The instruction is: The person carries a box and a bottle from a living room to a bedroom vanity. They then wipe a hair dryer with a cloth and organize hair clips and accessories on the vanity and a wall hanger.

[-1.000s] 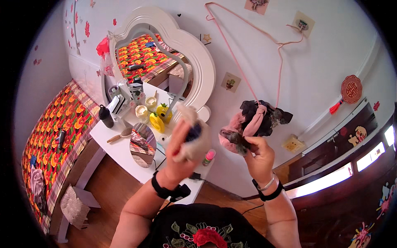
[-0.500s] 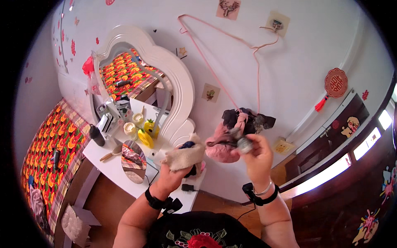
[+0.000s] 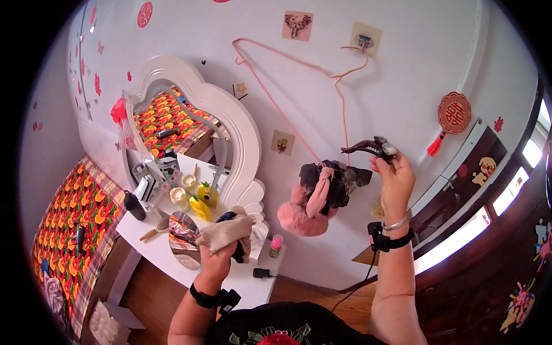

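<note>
My right hand point(image 3: 394, 179) is raised beside the pink wire hanger point(image 3: 342, 103), its fingers pinching a dark, toothed, curved hair clip point(image 3: 368, 148) with a grey-white fluffy end. Lower left, over the white dressing table point(image 3: 238, 290), my left hand point(image 3: 215, 259) is closed round a bundle of beige cloth point(image 3: 229, 233), with navy and black pieces showing at its edges. From the hanger's lower bar hang a pink knotted band point(image 3: 319, 192), a black lacy hair accessory point(image 3: 338, 196) and a fluffy pink piece point(image 3: 302, 219). They dangle just left of my right hand.
A scalloped white mirror point(image 3: 244, 132) stands on the table. Around it are a yellow container point(image 3: 200, 209), a hairbrush point(image 3: 154, 229), an oval mirror point(image 3: 183, 259), a pink-capped bottle point(image 3: 276, 245) and a black adapter point(image 3: 261, 273). A bed point(image 3: 75, 213) lies left; a wall hook point(image 3: 364, 41) bears the hanger.
My right hand has moved up and right, away from the hanging accessories, with the hair clip now plainly seen. My left hand has shifted left and down with the beige cloth bundle.
</note>
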The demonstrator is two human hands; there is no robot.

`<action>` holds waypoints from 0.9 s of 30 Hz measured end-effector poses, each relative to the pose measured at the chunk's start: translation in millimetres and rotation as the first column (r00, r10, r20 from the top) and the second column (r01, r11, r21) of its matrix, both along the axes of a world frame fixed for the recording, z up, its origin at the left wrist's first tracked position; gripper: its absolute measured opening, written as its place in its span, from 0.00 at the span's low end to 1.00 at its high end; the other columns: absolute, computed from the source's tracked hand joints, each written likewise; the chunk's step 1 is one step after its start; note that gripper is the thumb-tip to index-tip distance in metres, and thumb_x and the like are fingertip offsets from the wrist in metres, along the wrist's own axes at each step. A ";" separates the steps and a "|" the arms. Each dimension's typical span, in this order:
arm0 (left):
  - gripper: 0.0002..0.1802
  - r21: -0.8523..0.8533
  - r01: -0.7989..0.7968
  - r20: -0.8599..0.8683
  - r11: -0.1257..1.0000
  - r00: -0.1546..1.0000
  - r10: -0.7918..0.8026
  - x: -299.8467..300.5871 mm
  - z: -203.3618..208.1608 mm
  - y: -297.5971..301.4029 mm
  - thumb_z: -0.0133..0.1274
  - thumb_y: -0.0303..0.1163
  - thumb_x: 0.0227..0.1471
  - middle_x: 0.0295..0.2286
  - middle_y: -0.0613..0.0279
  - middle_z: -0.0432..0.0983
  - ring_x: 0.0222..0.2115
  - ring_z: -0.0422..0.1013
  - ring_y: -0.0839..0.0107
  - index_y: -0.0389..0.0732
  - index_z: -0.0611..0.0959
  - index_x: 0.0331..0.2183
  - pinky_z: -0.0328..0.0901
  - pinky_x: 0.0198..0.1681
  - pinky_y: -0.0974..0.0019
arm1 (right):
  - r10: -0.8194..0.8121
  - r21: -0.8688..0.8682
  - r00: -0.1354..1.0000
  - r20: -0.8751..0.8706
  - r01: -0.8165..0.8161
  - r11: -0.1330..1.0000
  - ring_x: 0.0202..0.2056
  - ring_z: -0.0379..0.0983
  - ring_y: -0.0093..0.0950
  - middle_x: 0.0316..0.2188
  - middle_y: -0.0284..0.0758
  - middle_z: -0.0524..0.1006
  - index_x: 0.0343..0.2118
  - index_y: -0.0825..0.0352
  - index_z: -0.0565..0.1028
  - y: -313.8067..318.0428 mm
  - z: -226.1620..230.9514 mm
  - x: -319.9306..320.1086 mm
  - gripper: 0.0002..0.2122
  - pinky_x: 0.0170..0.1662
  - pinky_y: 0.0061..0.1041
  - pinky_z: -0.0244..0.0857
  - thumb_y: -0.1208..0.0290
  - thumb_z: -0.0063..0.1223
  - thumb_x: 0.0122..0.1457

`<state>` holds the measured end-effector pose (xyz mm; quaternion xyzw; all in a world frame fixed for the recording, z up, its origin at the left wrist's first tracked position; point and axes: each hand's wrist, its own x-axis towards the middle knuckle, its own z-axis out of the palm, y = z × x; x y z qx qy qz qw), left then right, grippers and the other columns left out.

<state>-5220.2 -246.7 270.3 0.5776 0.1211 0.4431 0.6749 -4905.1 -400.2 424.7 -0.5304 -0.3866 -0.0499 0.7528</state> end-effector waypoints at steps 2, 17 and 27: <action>0.20 -0.003 -0.018 0.028 1.000 0.999 0.018 -4.8 -4.3 3.2 0.49 0.27 0.53 0.41 0.51 0.74 0.39 0.74 0.60 0.31 0.71 0.48 0.72 0.41 0.58 | -0.088 -0.038 0.994 0.061 0.091 0.995 0.33 0.77 0.26 0.33 0.36 0.77 0.46 0.77 0.69 -0.5 2.4 4.0 0.14 0.36 0.21 0.72 0.83 0.51 0.56; 0.20 -0.106 -0.163 0.139 0.981 0.974 0.177 -19.1 -1.6 3.5 0.52 0.29 0.51 0.39 0.54 0.74 0.37 0.74 0.63 0.33 0.72 0.46 0.72 0.39 0.60 | -0.270 0.051 0.956 0.115 0.266 0.963 0.22 0.71 0.19 0.24 0.31 0.75 0.33 0.74 0.72 -0.2 -0.3 25.5 0.09 0.26 0.18 0.68 0.74 0.59 0.54; 0.19 -0.152 -0.143 0.164 0.978 0.972 0.168 -20.1 -0.4 3.9 0.52 0.29 0.50 0.39 0.56 0.74 0.39 0.73 0.65 0.34 0.74 0.44 0.70 0.42 0.62 | -0.185 -0.306 0.943 0.278 0.269 0.913 0.25 0.69 0.18 0.24 0.31 0.75 0.34 0.74 0.72 31.7 -2.8 33.6 0.16 0.31 0.20 0.67 0.67 0.63 0.51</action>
